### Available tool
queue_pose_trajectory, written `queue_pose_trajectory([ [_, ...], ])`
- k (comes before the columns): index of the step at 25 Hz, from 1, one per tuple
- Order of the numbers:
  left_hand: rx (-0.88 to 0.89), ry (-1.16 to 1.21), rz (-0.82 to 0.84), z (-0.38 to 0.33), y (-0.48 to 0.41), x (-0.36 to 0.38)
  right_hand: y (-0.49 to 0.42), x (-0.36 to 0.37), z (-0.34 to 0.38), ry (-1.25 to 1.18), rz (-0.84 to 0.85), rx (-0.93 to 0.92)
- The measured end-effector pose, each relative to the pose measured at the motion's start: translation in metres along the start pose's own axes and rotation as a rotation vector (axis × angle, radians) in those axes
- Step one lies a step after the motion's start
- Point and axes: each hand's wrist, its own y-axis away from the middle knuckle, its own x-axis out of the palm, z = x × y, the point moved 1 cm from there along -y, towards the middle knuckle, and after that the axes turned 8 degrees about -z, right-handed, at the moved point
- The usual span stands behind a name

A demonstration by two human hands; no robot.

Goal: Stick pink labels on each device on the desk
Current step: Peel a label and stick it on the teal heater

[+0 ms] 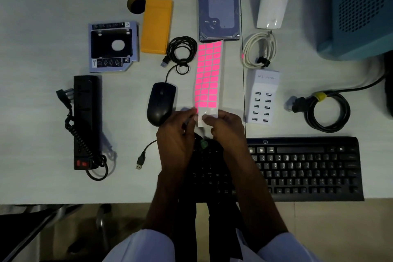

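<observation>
A long sheet of pink labels (pixel 208 74) stretches away from me over the desk's middle. My left hand (pixel 177 134) pinches its near left corner and my right hand (pixel 225 128) grips its bare white near end. One pink label sits on the hard drive (pixel 219 10), another on the white router (pixel 273 0). No label shows on the black mouse (pixel 160 103), the white USB charger (pixel 261 97), the keyboard (pixel 306 168), the black power strip (pixel 86 121), the drive caddy (pixel 112 45) or the orange case (pixel 156 24).
A coiled black cable (pixel 180 50) lies beside the sheet, a white cable (pixel 259 49) above the charger, a thick black cord (pixel 327 110) at right. A teal box (pixel 359 10) fills the far right corner. A loose USB plug (pixel 139 162) lies near my left wrist.
</observation>
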Motion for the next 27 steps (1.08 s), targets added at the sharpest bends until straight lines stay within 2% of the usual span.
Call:
queue_pose_trajectory([
  [4, -0.095, 0.059, -0.011, -0.003, -0.007, -0.001, 0.002, 0.000, 0.003, -0.014, 0.024, 0.032],
  [9, -0.148, 0.114, -0.043, -0.003, -0.010, 0.001, 0.000, -0.001, 0.004, -0.059, 0.032, 0.161],
  [16, -0.047, 0.070, -0.063, 0.002, -0.015, -0.001, -0.007, 0.001, -0.008, -0.197, 0.077, 0.209],
  [18, -0.067, 0.085, -0.084, 0.004, -0.019, -0.003, -0.005, 0.001, -0.006, -0.164, 0.007, 0.162],
  [21, -0.115, 0.201, -0.075, 0.001, -0.025, -0.011, -0.001, -0.006, 0.000, 0.183, -0.315, -0.140],
  [22, -0.115, 0.252, -0.046, -0.005, -0.027, -0.014, 0.003, -0.010, 0.006, 0.225, -0.393, -0.218],
  [23, -0.100, 0.294, -0.008, -0.014, -0.028, -0.016, 0.008, -0.013, 0.012, 0.194, -0.377, -0.226],
  [24, -0.073, 0.321, 0.036, -0.023, -0.029, -0.016, 0.011, -0.017, 0.018, 0.093, -0.276, -0.169],
  [27, 0.049, 0.323, 0.128, -0.045, -0.035, -0.015, 0.025, -0.029, 0.036, -0.191, 0.117, 0.038],
])
